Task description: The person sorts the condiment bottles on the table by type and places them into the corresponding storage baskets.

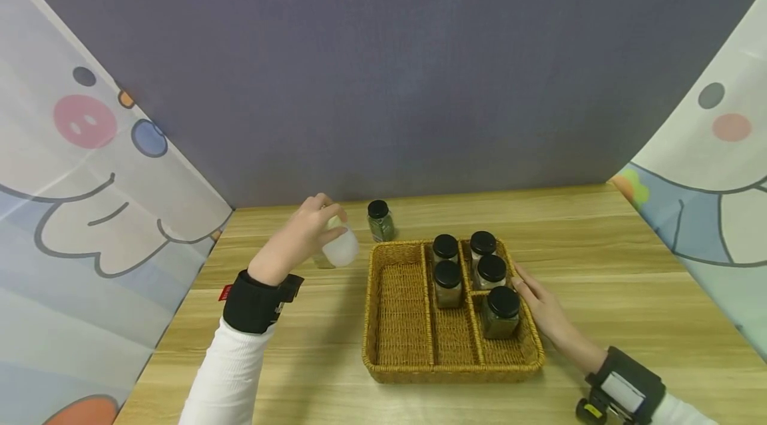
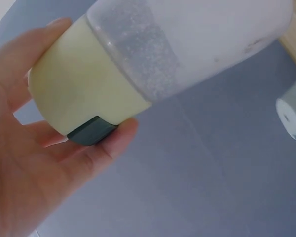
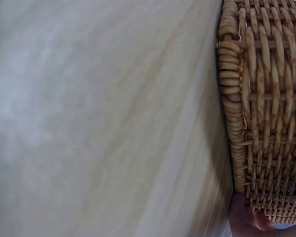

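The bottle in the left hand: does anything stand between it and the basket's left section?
Only the basket's left rim visibly does; the bottle probably must clear it from above. The loose jar stands farther back, beside this path.

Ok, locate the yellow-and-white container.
In the head view, the container is left of the basket, in the left grip, near the lone black-lidded jar.

Left arm [image 1: 234, 365]: extended forward; left hand [image 1: 308, 228] held raised, its fingers [image 1: 324, 202] curled in a grip. Right arm [image 1: 580, 347]: stretched forward and inward; right hand [image 1: 544, 310] placed lower, fingers extended.
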{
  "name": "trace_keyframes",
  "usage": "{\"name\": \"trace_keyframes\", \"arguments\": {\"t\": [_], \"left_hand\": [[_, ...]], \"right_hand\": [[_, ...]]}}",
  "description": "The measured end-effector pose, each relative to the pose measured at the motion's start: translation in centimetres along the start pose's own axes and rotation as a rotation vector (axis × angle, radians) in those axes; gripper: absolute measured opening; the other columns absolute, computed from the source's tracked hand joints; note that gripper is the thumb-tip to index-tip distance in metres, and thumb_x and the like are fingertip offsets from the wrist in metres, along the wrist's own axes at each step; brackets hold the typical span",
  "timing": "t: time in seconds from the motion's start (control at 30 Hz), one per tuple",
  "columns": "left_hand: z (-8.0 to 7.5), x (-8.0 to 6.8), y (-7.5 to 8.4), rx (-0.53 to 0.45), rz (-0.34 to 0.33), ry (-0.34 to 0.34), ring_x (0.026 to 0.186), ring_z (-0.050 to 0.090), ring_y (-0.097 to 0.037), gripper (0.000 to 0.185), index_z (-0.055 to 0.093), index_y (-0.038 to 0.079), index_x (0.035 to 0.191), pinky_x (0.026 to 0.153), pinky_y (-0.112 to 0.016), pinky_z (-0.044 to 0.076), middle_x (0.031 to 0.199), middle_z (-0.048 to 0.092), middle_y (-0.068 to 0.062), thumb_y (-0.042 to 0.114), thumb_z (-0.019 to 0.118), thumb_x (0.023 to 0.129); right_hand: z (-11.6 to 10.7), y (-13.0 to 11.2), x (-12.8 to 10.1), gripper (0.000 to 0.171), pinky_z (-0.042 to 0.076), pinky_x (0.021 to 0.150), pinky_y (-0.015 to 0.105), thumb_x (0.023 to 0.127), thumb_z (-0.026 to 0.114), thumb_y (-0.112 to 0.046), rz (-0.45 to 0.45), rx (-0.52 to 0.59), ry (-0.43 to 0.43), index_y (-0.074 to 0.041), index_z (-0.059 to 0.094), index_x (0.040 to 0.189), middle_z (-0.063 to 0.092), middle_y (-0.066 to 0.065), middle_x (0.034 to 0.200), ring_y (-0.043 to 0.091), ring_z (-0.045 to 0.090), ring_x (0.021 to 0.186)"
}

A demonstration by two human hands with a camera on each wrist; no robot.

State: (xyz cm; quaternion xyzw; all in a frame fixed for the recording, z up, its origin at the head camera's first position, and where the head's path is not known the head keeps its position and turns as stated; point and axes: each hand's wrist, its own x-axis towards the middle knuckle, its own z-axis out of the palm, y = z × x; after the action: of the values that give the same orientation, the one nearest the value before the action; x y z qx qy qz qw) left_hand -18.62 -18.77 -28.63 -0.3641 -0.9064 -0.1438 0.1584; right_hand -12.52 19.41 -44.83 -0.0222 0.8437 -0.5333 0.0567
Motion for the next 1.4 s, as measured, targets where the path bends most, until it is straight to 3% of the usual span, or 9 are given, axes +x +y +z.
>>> {"name": "trace_keyframes", "arguments": {"t": [0.53,0.63,0.87,1.27,1.4], "left_hand": [[1.4,3.4,3.2,-0.044,0.008,-0.143,0.078,0.044,-0.021,0.013,0.060,0.007,0.089,0.062,-0.027,0.043,0.086,0.049,-0.008,0.010,0.066,0.078],[2.0,3.7,3.4,-0.038,0.027,-0.160,0.075,0.041,-0.021,0.013,0.059,0.007,0.089,0.061,-0.027,0.041,0.084,0.048,-0.007,0.010,0.066,0.079],[3.6,4.1,3.7,-0.041,-0.006,-0.231,0.079,0.042,-0.021,0.011,0.059,0.010,0.089,0.065,-0.029,0.042,0.087,0.046,-0.006,0.015,0.064,0.081],[5.8,4.5,3.7,-0.013,0.021,-0.262,0.077,0.046,-0.020,0.014,0.061,0.008,0.090,0.064,-0.028,0.045,0.086,0.048,-0.007,0.015,0.066,0.079],[6.4,4.5,3.7,-0.036,-0.010,-0.328,0.080,0.045,-0.021,0.015,0.061,0.008,0.093,0.065,-0.029,0.045,0.088,0.047,-0.007,0.015,0.064,0.081]], "right_hand": [[0.0,0.0,0.0,0.058,0.015,0.098,0.062,0.095,0.033,-0.037,-0.012,-0.010,0.015,-0.002,0.019,0.140,0.016,0.026,0.141,0.048,0.015,0.125],[0.0,-0.1,0.0,0.059,0.015,0.098,0.063,0.095,0.033,-0.038,-0.003,-0.008,0.011,-0.003,0.019,0.140,0.015,0.026,0.142,0.048,0.015,0.125],[0.0,-0.1,0.0,0.059,0.015,0.098,0.063,0.095,0.033,-0.039,0.002,-0.013,0.010,-0.003,0.019,0.140,0.015,0.026,0.142,0.047,0.014,0.126],[0.1,-0.1,0.0,0.058,0.015,0.099,0.062,0.095,0.034,-0.037,-0.013,0.011,0.016,-0.003,0.020,0.140,0.015,0.026,0.142,0.047,0.014,0.126],[0.1,-0.1,0.0,0.057,0.015,0.099,0.061,0.095,0.034,-0.037,-0.019,0.017,0.018,-0.003,0.020,0.140,0.015,0.026,0.142,0.046,0.014,0.126]]}}
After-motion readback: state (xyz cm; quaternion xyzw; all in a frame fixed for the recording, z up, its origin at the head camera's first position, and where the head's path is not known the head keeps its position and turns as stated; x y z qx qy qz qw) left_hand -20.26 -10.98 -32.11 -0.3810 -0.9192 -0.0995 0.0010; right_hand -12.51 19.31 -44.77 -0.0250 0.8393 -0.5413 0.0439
